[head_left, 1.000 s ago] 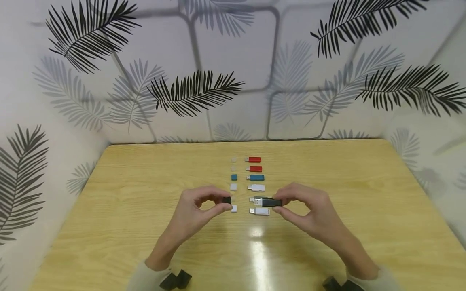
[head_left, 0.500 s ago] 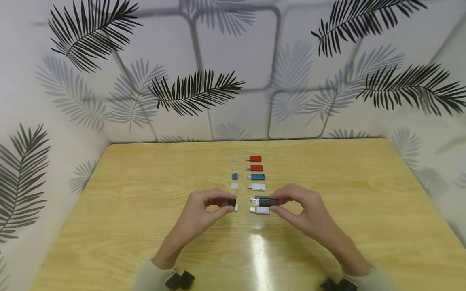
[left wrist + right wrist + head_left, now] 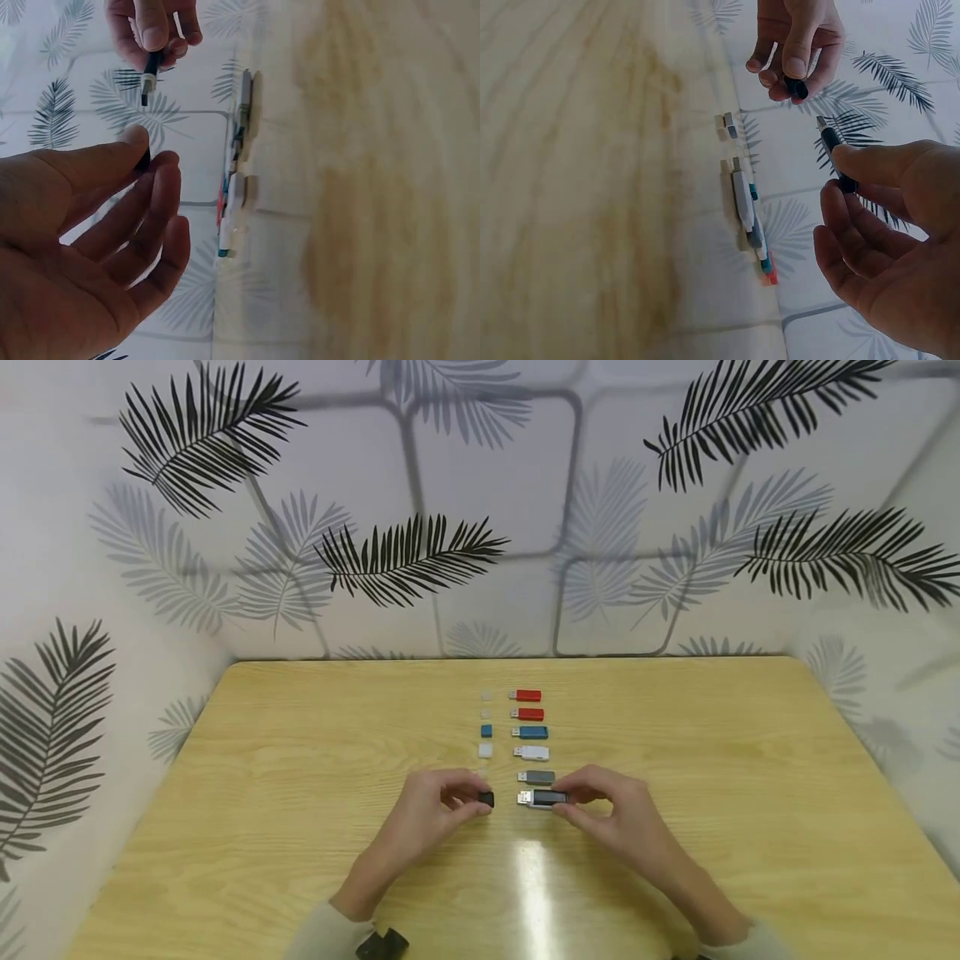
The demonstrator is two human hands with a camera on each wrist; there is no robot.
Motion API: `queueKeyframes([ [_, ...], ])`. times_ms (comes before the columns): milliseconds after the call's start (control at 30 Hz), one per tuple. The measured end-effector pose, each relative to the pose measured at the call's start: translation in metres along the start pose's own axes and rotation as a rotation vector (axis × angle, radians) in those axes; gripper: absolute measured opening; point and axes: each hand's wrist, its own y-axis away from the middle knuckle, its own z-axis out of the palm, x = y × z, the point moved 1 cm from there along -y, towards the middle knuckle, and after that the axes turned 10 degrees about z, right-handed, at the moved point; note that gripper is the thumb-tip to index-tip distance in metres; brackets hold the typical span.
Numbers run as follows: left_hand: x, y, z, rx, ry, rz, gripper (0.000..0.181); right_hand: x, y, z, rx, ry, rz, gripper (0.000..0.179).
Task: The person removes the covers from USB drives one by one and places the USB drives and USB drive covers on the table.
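My left hand point(image 3: 431, 814) pinches a small black cap point(image 3: 487, 799) between thumb and fingers. Facing it, my right hand point(image 3: 618, 806) grips a black USB stick point(image 3: 551, 797) by its rear end, its bare metal plug pointing left. Cap point(image 3: 799, 88) and stick point(image 3: 831, 142) are held above the table, a short gap apart, as the right wrist view shows. In the head view, the black stick largely covers a white USB stick lying below. Just behind lies a grey USB stick point(image 3: 537, 777). The left fingers hide part of the cap column.
Farther back on the wooden table point(image 3: 315, 718) lie a white stick point(image 3: 532, 752), a blue stick point(image 3: 531, 732) and two red sticks point(image 3: 531, 714). Left of them stand loose caps: a white cap point(image 3: 485, 750), a blue cap point(image 3: 486, 731) and clear ones. A leaf-patterned wall covering point(image 3: 495, 593) rises behind.
My left hand has come right and nearer to me with the black cap. My right hand has moved slightly left and nearer with the stick, uncovering the grey one and covering the white one.
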Motion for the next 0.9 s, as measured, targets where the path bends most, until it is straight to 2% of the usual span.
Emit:
queueKeyframes([
  [200, -0.003, 0.002, 0.009, -0.020, -0.062, -0.049, 0.010, 0.012, 0.005, 0.012, -0.100, 0.000, 0.088, 0.022],
  [500, -0.008, 0.004, 0.013, -0.055, -0.109, -0.088, 0.013, 0.016, 0.007, 0.014, -0.137, 0.047, 0.208, 0.018],
  [667, -0.009, 0.005, 0.014, -0.075, -0.122, -0.111, 0.012, 0.016, 0.008, 0.014, -0.157, 0.105, 0.234, 0.018],
  [900, -0.008, 0.008, 0.019, -0.092, -0.217, -0.127, 0.011, 0.014, 0.007, 0.015, -0.190, 0.167, 0.251, 0.017],
])
